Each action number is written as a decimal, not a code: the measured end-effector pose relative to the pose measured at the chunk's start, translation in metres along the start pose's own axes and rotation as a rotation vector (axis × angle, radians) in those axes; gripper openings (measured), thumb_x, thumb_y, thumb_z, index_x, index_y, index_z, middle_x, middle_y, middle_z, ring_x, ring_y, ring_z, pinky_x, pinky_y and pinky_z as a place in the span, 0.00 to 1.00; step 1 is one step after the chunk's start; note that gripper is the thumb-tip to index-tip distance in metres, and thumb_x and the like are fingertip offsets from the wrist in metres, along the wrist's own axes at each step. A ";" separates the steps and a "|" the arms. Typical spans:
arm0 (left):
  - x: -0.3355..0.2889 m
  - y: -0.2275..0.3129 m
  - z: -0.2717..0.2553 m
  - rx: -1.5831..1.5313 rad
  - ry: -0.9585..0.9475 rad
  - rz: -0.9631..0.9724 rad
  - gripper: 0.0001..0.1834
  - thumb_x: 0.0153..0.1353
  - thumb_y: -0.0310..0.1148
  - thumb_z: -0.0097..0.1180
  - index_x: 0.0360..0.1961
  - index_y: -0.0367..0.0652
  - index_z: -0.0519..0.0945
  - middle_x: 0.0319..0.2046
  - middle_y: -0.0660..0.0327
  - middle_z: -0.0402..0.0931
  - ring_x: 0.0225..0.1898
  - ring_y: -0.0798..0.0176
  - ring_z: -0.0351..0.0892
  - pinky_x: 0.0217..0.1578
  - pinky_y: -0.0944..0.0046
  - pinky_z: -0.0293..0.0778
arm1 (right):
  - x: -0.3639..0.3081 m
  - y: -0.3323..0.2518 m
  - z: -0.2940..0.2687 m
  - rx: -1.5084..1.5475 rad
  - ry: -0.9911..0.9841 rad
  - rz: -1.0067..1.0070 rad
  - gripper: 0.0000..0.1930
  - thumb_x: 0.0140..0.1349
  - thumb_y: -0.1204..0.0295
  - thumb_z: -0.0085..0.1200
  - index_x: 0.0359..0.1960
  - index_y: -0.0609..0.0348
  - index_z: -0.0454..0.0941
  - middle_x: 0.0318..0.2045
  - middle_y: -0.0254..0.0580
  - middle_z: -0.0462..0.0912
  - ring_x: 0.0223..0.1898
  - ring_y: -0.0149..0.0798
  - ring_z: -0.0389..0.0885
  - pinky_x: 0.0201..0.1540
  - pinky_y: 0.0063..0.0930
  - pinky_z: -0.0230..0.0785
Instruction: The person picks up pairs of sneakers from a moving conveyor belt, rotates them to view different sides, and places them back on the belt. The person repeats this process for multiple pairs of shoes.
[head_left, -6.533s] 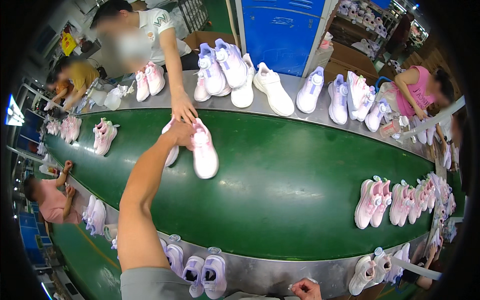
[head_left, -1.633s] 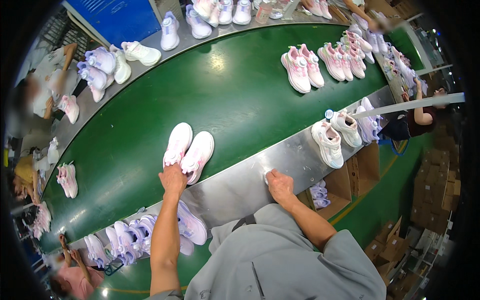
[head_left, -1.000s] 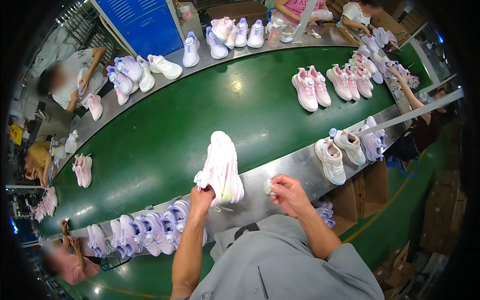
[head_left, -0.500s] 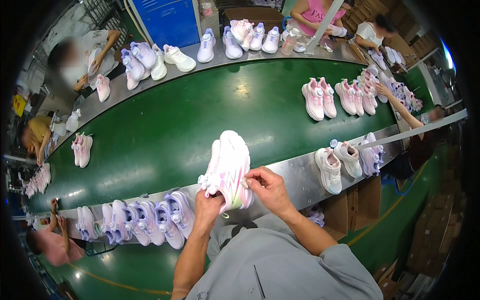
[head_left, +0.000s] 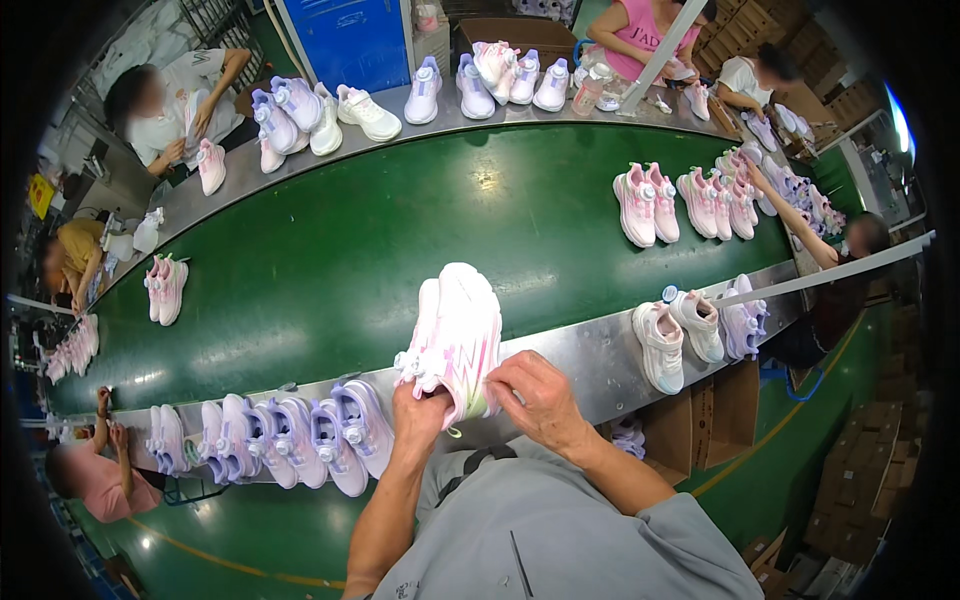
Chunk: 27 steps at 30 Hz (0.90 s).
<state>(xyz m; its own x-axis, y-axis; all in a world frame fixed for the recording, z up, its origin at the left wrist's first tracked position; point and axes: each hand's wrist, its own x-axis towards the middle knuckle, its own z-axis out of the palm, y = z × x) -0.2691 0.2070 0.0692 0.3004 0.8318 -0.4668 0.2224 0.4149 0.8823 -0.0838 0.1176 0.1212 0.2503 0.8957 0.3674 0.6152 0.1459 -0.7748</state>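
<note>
A pair of white-and-pink sneakers [head_left: 462, 325] with dial closures is held up over the near edge of the belt, toes pointing away from me. My left hand [head_left: 420, 412] is closed on them at the heel end, its fingers partly hidden in the shoe openings. At the right side of the nearer sneaker, my right hand [head_left: 540, 400] pinches its thumb and fingers together against the upper, by the pink stripes and yellow-green heel. Whatever small thing sits between those fingertips is hidden.
A green conveyor belt [head_left: 340, 240] runs between steel ledges. Lilac sneakers [head_left: 295, 440] line the near ledge to my left, white sneakers [head_left: 658, 345] to my right. Pink pairs [head_left: 645, 205] stand on the belt. Several co-workers sit around; a slanted metal bar [head_left: 830, 268] crosses at right.
My right hand has slid slightly down the sneaker's side toward the heel, and the small white bit at its fingertips no longer shows. The sneakers stay nearly still in my left hand.
</note>
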 end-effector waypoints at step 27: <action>-0.015 -0.010 -0.013 -0.110 -0.090 -0.078 0.22 0.50 0.10 0.55 0.49 0.29 0.85 0.41 0.56 0.88 0.40 0.62 0.87 0.41 0.63 0.82 | 0.000 -0.004 -0.007 0.015 -0.002 -0.036 0.06 0.60 0.82 0.66 0.37 0.62 0.84 0.34 0.44 0.83 0.36 0.46 0.84 0.39 0.37 0.78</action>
<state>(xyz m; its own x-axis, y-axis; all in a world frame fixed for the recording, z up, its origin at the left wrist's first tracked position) -0.2877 0.1949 0.0677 0.3687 0.7612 -0.5335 0.1466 0.5191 0.8420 -0.0813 0.1144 0.1280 0.2266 0.8907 0.3942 0.6128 0.1842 -0.7685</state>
